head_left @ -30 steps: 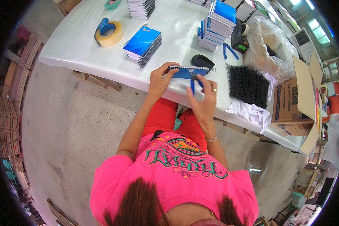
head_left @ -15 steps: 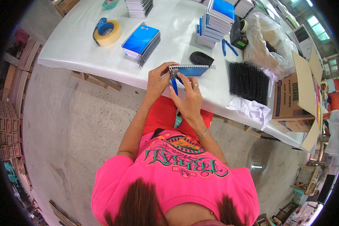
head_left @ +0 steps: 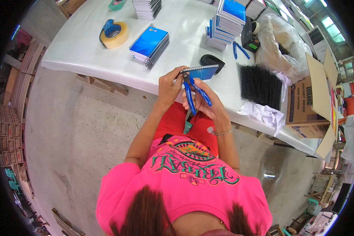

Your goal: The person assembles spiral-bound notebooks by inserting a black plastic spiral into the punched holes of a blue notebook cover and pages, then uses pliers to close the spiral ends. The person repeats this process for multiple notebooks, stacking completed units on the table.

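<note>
A small blue notebook (head_left: 203, 73) with a wire spiral along its top edge is pinched at its left end by my left hand (head_left: 170, 87). My right hand (head_left: 208, 100) grips a pair of blue-handled pliers (head_left: 191, 92), whose handles are spread apart. The pliers' jaws are up against the left end of the spiral, close to my left fingertips. What exactly sits between the jaws is too small to tell. Just behind the notebook, a black curved object (head_left: 212, 61) lies on the table.
Spiral notebooks (head_left: 149, 41) are stacked left of my hands, near a tape roll (head_left: 115, 35). A taller notebook stack (head_left: 228, 23) stands behind, by a second pair of pliers (head_left: 240, 50). To the right are black spiral coils (head_left: 259, 86), crumpled paper (head_left: 263, 114) and an open cardboard box (head_left: 306, 98).
The pliers' handles have spread apart, and my right hand has shifted right and down around them. The notebook has tilted slightly, its right end rising. My left hand keeps its pinch.
</note>
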A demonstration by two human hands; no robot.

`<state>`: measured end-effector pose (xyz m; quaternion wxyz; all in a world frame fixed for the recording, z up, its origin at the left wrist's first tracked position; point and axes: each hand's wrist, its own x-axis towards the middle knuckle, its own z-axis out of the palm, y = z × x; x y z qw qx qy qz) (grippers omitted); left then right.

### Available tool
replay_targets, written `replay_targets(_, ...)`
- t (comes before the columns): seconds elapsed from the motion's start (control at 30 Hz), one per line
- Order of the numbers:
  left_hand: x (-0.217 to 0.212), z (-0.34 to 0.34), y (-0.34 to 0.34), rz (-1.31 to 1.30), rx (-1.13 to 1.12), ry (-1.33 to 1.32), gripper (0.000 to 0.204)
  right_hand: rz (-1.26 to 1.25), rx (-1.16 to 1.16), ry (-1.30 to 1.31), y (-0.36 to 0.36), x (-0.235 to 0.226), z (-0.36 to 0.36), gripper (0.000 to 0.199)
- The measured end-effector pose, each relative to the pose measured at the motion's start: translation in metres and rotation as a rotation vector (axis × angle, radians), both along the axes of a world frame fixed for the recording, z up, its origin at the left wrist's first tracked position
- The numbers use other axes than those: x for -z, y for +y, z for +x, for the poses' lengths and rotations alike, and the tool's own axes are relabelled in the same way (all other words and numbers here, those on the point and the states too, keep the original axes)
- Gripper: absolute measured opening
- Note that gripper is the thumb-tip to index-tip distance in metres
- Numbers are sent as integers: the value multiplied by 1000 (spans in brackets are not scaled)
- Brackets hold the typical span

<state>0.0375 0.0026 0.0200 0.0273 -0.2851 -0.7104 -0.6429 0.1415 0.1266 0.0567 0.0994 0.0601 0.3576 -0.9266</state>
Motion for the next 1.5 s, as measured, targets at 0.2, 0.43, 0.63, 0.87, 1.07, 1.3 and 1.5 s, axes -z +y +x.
replay_targets(0.2, -62, -27, -34, 36, -220, -141, 24, 1383, 548, 0, 55, 15, 8, 34)
replay_targets(0.43, -57, -129, -57, 302, -331, -88, 32, 2124, 976, -318, 73, 72, -17, 41)
replay_targets(0.63, -27, -156, -69, 103, -472, -29, 31, 2174, 1063, -264, 73, 86, -17, 43)
replay_targets(0.87, 4, -165, -76, 30, -505, -81, 35, 2111, 1018, -295, 69, 79, -14, 44)
replay_targets(1.07, 9, -165, -78, 89, -460, -186, 36, 2133, 1056, -261, 68, 79, -15, 44)
replay_targets(1.3, 11, -165, -74, 109, -436, -182, 37, 2167, 1047, -243, 71, 83, -14, 45)
replay_targets(1.5, 6, -159, -75, 141, -419, -193, 33, 2131, 1040, -235, 70, 81, -14, 43)
